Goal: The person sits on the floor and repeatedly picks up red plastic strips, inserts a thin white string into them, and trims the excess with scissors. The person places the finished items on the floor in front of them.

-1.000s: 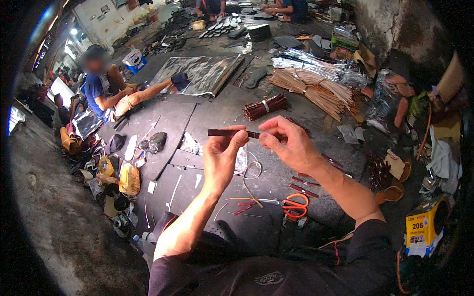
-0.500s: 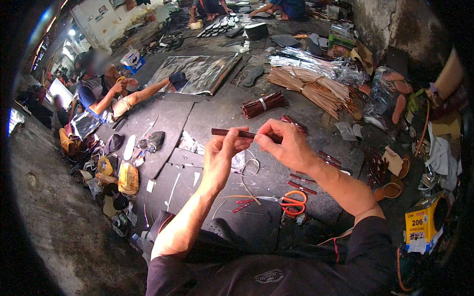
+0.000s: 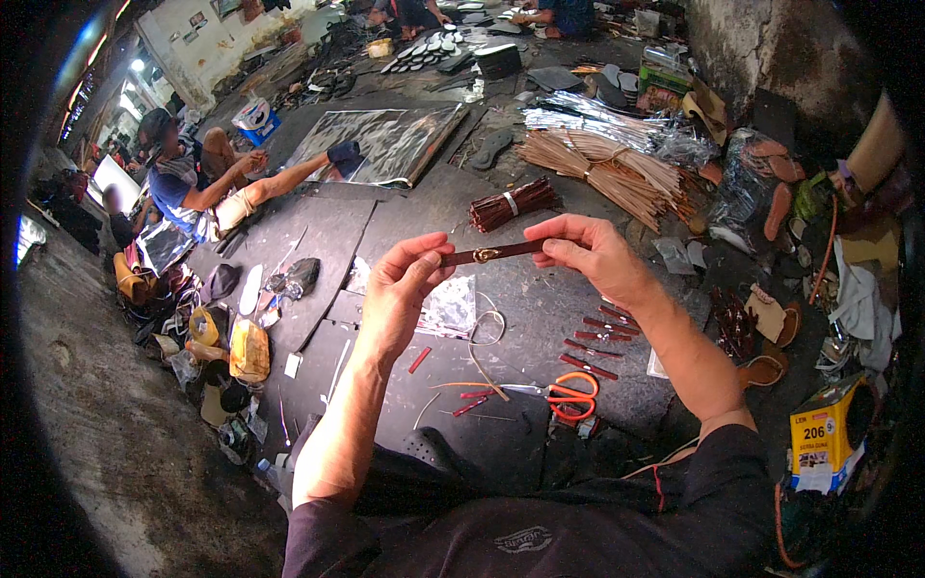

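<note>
The left hand (image 3: 397,279) and the right hand (image 3: 597,258) are raised in front of the person, well apart from each other. Between them runs a dark red strap (image 3: 516,250), held above the floor (image 3: 318,231) and nearly level, its right end slightly higher. The left hand pinches one end between thumb and fingers; the right hand pinches the other end the same way. Near the middle of the strap sits a gold fitting (image 3: 486,254), too small to make out in detail.

Beyond the strap, a bundle (image 3: 491,211) of dark red strips lies on the floor with a pale band around it. Farther off to the right is a larger pile of tan strips (image 3: 588,166), tied together. Below the right hand, several short red pieces (image 3: 589,367) lie roughly side by side. Scissors (image 3: 556,390) with orange handles lie nearer the person, and a single red piece (image 3: 419,360) lies to their left. A thin cord (image 3: 476,358) curls on the floor between that piece and the scissors.

At the far left, a co-worker (image 3: 183,183) sits with one leg stretched toward a large printed sheet (image 3: 409,140). A yellow jug (image 3: 250,351) stands among clutter on the left, and a yellow box (image 3: 819,433) is at the lower right.
</note>
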The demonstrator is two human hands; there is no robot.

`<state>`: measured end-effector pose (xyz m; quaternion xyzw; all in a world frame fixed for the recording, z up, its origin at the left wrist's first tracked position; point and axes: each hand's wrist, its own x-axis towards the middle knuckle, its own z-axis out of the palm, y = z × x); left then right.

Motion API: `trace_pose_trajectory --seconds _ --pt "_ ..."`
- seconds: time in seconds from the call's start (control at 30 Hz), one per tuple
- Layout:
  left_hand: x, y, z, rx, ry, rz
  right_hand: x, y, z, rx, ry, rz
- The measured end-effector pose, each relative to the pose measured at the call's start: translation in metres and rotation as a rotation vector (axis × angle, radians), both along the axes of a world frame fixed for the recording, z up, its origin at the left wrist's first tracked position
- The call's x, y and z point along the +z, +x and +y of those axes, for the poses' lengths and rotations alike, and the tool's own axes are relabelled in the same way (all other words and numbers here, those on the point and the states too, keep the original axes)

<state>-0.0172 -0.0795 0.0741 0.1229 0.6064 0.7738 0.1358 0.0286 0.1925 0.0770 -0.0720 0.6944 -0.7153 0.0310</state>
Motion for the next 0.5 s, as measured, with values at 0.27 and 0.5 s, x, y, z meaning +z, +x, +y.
trace_pose_trajectory --seconds 0.27,0.5 --pt "-0.024 -0.003 0.001 -0.131 0.428 -0.382 -0.032 -0.006 0.0 0.273 -0.522 -0.197" --pt "-0.032 0.002 0.018 -0.077 0.302 -0.304 -0.053 -0.007 0.009 0.222 -0.246 -0.122"
